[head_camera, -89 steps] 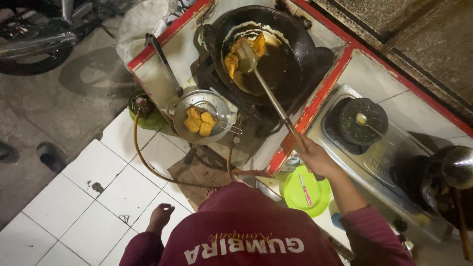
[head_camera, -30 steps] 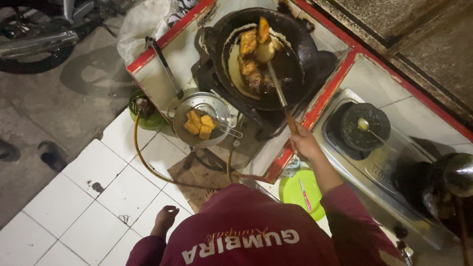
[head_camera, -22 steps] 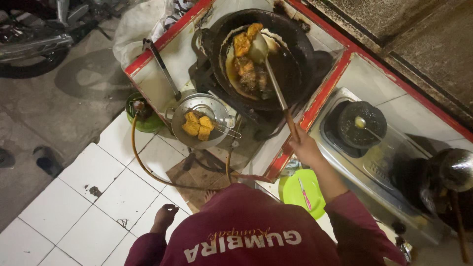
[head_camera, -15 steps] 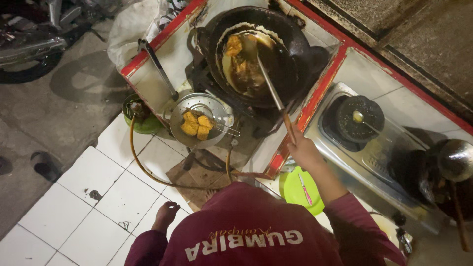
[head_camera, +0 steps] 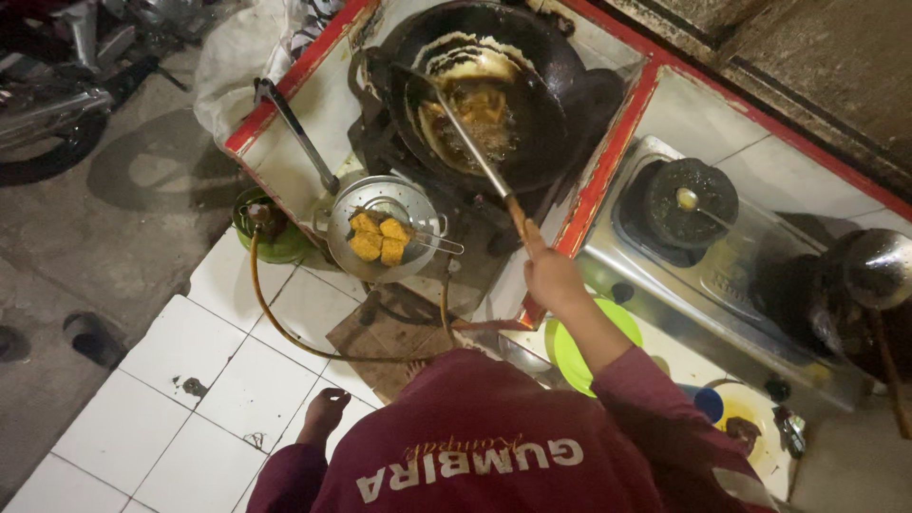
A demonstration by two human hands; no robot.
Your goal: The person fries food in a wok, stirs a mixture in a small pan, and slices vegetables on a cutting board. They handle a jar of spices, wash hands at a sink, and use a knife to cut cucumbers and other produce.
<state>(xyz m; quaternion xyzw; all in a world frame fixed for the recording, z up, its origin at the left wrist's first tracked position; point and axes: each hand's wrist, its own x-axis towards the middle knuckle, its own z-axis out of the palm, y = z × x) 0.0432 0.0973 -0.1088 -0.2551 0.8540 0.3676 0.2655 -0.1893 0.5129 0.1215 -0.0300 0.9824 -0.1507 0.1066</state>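
right hand (head_camera: 551,277) clamped on the wooden end of a long-handled skimmer (head_camera: 470,152), whose far end dips into the frying food (head_camera: 480,112) in the black wok (head_camera: 513,76) at the far edge of the red-trimmed tabletop (head_camera: 608,152); left hand (head_camera: 323,414) hangs low over the white floor tiles (head_camera: 180,351), fingers loosely curled, holding nothing; metal strainer bowl (head_camera: 385,228) with golden fried pieces (head_camera: 378,237) sits just beside the wok, toward the tabletop's near edge

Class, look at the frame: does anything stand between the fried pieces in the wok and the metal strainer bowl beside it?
Nothing visible blocks the way. The right hand holds the skimmer in the wok; the strainer bowl sits open just beyond the wok's rim, already holding golden pieces.
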